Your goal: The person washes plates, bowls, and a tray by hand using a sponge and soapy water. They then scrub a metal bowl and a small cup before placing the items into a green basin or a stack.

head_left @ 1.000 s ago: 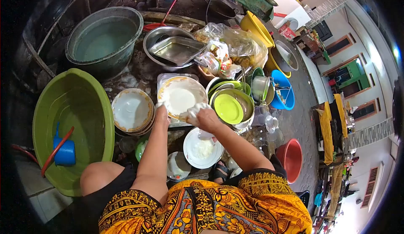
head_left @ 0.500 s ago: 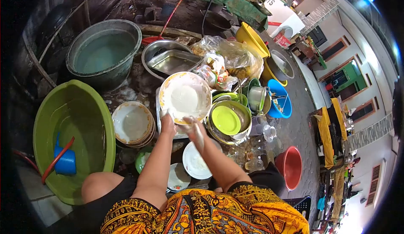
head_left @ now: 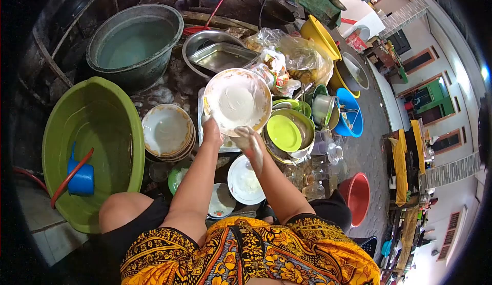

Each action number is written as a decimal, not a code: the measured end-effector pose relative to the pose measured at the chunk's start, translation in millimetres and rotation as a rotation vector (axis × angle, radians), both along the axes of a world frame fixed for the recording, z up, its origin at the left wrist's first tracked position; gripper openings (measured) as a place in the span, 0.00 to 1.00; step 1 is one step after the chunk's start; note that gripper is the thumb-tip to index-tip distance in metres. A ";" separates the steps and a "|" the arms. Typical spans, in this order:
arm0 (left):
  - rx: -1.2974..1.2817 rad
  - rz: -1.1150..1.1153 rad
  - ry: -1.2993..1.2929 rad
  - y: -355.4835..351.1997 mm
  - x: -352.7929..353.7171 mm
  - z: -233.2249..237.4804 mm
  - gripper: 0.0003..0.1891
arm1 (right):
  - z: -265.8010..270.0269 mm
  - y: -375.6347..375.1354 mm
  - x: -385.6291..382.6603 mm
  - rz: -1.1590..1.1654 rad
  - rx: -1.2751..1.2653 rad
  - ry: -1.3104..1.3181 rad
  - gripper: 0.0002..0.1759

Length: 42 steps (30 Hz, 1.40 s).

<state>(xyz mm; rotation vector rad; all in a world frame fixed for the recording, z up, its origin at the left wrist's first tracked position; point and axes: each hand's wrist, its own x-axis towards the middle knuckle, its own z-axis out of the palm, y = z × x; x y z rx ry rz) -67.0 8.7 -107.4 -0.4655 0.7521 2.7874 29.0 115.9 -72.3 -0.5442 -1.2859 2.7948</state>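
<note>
Green basin point(head_left: 97, 126): the largest vessel, on the person's left, well apart from both hands; a blue scoop point(head_left: 80, 178) lies inside it.
Grey tub point(head_left: 110, 28): holds water, beyond the green basin and far from the hands.
Steel bowl point(head_left: 192, 43): sits behind the held plate with a flat metal tray in it.
Soapy plate point(head_left: 237, 100): off the ground and tipped up, so its foamy face turns back toward the camera. It lies forward of both hands, and its lower rim meets them.
Stack of plates point(head_left: 166, 130): rests on the ground just left of the left forearm, beside the green basin; the left hand is the nearer one to it.
White plate point(head_left: 247, 182): lies flat on the ground under the right forearm, close to the knees.
Lime plate point(head_left: 283, 133): sits in a bowl just right of the right hand.
Left hand point(head_left: 211, 131): gripped around the soapy plate's lower left rim, carrying it from below.
Right hand point(head_left: 248, 139): covered in foam, fingers curled at the plate's lower edge just beside the left hand. I cannot tell whether it grips a sponge or only touches the rim.
</note>
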 end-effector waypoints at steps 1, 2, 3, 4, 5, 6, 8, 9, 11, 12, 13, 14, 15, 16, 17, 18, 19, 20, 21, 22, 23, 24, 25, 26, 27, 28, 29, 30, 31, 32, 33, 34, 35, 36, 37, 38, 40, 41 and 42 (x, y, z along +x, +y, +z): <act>0.092 -0.039 0.023 -4.5 4.9 12.6 0.19 | 4.1 4.4 -1.9 -0.004 -0.004 -0.003 0.18; 0.100 -0.048 0.060 -11.0 2.4 18.0 0.19 | 11.6 15.7 -8.4 0.030 0.123 -0.167 0.18; 0.099 -0.058 0.059 -21.9 -0.9 25.3 0.19 | 19.0 28.3 -14.0 0.062 0.250 -0.332 0.18; 0.032 -0.143 0.148 -35.3 -5.4 32.7 0.19 | 25.5 38.5 -17.3 -0.004 0.274 -0.355 0.17; -0.033 -0.225 0.238 -43.9 -10.8 35.9 0.19 | 24.8 51.4 -20.6 -0.010 0.275 -0.355 0.17; -0.030 -0.226 0.239 -46.4 -16.8 31.0 0.19 | 20.4 64.5 -24.2 0.006 0.370 -0.333 0.19; -0.118 -0.279 0.284 -45.6 -23.0 21.8 0.17 | 18.1 65.4 -19.9 -0.078 0.426 -0.235 0.21; -0.115 -0.283 0.283 -40.2 -18.2 23.3 0.17 | 24.9 51.5 -15.4 -0.082 0.428 -0.238 0.21; -0.266 -0.071 0.014 -24.0 -1.6 29.2 0.15 | 28.3 21.5 -8.0 -0.182 0.225 -0.265 0.16; -0.294 0.007 -0.010 -15.4 3.3 24.8 0.18 | -6.8 21.4 -4.3 -0.142 0.064 -0.160 0.18; -0.295 -0.010 -0.008 -11.4 6.0 24.2 0.18 | -42.3 22.7 -0.1 -0.106 -0.097 -0.052 0.19; -0.281 0.048 -0.063 -8.0 9.1 22.9 0.18 | -40.1 10.4 6.1 -0.027 -0.146 -0.043 0.21; -0.267 0.107 -0.118 -4.9 11.9 20.6 0.19 | -33.8 -1.6 10.9 0.051 -0.193 -0.033 0.22; -0.258 0.097 -0.112 -6.4 10.5 13.4 0.19 | -29.6 -8.3 6.0 0.051 -0.080 -0.155 0.27; -0.117 0.013 -0.105 -2.7 -4.2 -37.9 0.20 | -22.1 -5.4 3.8 0.036 -0.084 -0.155 0.27; -0.080 -0.026 -0.137 -7.8 -2.2 -31.7 0.20 | -15.5 0.5 0.6 -0.009 -0.086 -0.117 0.28; -0.042 -0.067 -0.166 -11.3 -0.3 -24.6 0.20 | -7.2 9.2 -6.8 -0.055 -0.086 -0.075 0.30; 0.003 -0.161 -0.150 -14.6 -0.7 -29.0 0.20 | -14.3 33.2 -23.4 -0.106 -0.376 0.067 0.31; 0.048 -0.257 -0.137 -18.8 0.7 -35.2 0.19 | 39.8 27.7 -7.9 -0.210 -0.293 0.055 0.32; 0.046 -0.384 -0.115 -20.1 4.5 -37.7 0.21 | 47.0 36.3 -20.4 -0.227 -0.247 0.095 0.32; 0.046 -0.409 -0.110 -13.8 12.4 -37.3 0.21 | 51.6 43.3 -34.8 -0.246 -0.200 0.138 0.32; 0.094 -0.451 -0.101 -7.2 21.8 -36.6 0.22 | 49.3 40.3 -33.5 -0.259 -0.133 0.104 0.28; 0.142 -0.491 -0.095 -3.5 31.1 -36.4 0.23 | 46.0 35.5 -32.6 -0.272 -0.067 0.067 0.24; 0.148 -0.462 -0.148 5.2 36.9 -47.4 0.24 | 46.7 36.4 -39.1 -0.150 -0.116 -0.069 0.23; 0.148 -0.479 -0.143 6.0 37.8 -28.0 0.24 | 35.1 32.6 -40.2 -0.166 -0.115 -0.062 0.23; 0.140 -0.449 -0.127 2.9 39.1 -8.8 0.24 | 18.9 21.9 -36.0 -0.114 -0.149 -0.059 0.22; 0.134 -0.415 -0.110 2.6 38.9 5.6 0.24 | -2.8 11.7 -31.4 -0.058 -0.181 -0.056 0.22; 0.080 -0.410 -0.156 -0.5 23.7 -12.8 0.24 | -21.0 3.0 -27.3 0.003 -0.213 -0.055 0.22; 0.079 -0.409 -0.154 -8.8 10.5 -19.2 0.24 | -29.1 -1.5 -25.6 0.070 -0.247 -0.055 0.21; 0.051 -0.402 -0.147 -18.5 -0.4 -25.2 0.23 | -21.3 -0.6 -18.7 0.074 -0.252 -0.055 0.21; 0.018 -0.397 -0.140 -26.6 -5.7 -28.8 0.22 | -3.8 3.4 -4.2 0.142 -0.296 -0.136 0.21; 0.009 -0.395 -0.141 -32.6 -7.6 -27.2 0.22 | 14.2 7.6 8.1 0.211 -0.339 -0.214 0.20; -0.009 -0.266 -0.102 -39.1 -8.6 -23.2 0.22 | 26.5 16.2 8.2 0.210 -0.062 -0.238 0.18; -0.027 -0.139 -0.063 -45.2 -8.6 -20.4 0.23 | 7.4 39.9 -0.3 0.308 0.129 -0.244 0.21; -0.033 -0.140 -0.065 -51.0 -8.0 -19.8 0.23 | -63.6 93.4 -18.1 0.223 0.665 -0.255 0.20; -0.081 -0.013 -0.146 -58.0 -7.9 -20.8 0.21 | 1.5 94.1 -17.5 0.317 1.210 -0.191 0.19; -0.287 0.204 -0.402 -72.5 -11.7 -25.3 0.19 | 31.6 118.7 -6.7 0.384 1.621 -0.207 0.21; -0.442 0.294 -0.579 -79.9 -15.7 -32.1 0.19 | 48.0 124.4 1.3 0.442 1.738 -0.263 0.24; -0.471 0.364 -0.664 -90.3 -20.3 -52.5 0.18 | 48.8 133.6 4.4 0.531 1.870 -0.438 0.26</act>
